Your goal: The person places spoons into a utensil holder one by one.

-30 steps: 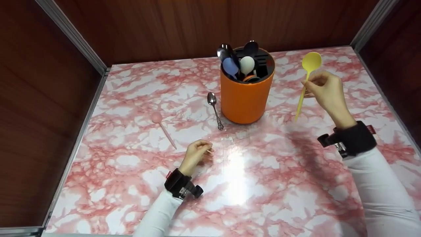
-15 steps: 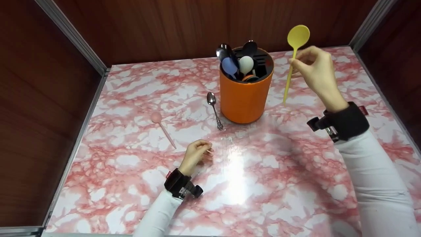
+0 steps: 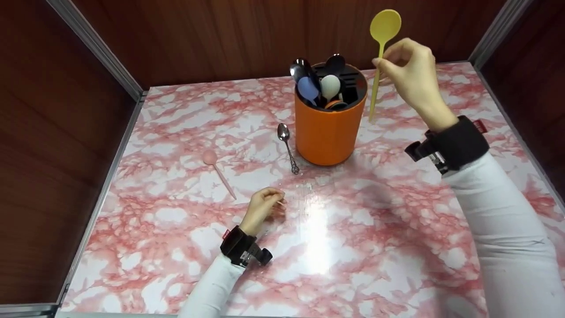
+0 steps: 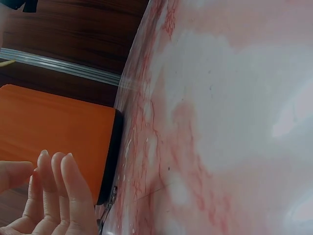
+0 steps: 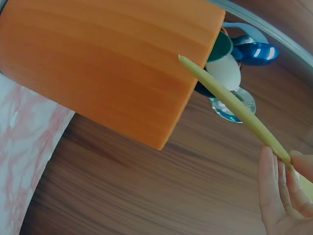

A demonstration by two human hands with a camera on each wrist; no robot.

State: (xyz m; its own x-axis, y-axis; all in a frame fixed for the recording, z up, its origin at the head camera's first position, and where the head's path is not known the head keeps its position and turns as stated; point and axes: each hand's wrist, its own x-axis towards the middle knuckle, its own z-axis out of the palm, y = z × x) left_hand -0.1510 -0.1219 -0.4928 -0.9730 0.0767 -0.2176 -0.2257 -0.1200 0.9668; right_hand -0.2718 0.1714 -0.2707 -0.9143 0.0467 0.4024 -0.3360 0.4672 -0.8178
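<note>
My right hand (image 3: 412, 73) pinches a yellow spoon (image 3: 385, 25) by its handle, bowl up, beside and a little above the orange utensil holder (image 3: 329, 137). In the right wrist view the handle tip of the yellow spoon (image 5: 234, 105) overlaps the holder's side; I cannot tell that they touch. A blue spoon (image 3: 308, 88), a white spoon (image 3: 330, 86) and dark shiny spoons (image 3: 335, 65) stand in the holder. My left hand (image 3: 262, 207) rests near the table's middle, fingers loosely bent, holding nothing. In the left wrist view its fingers (image 4: 73, 181) are fairly straight, the thumb close to them.
A silver spoon (image 3: 289, 148) with an ornate handle lies just left of the holder. Further left lies a pink spoon (image 3: 220, 174). Dark wooden panels (image 3: 220, 39) with metal edging enclose the marbled table (image 3: 176, 247) at the back and sides.
My right hand has moved up and to the left with the yellow spoon, towards the orange holder. The left hand and the spoons on the table have stayed in place.
</note>
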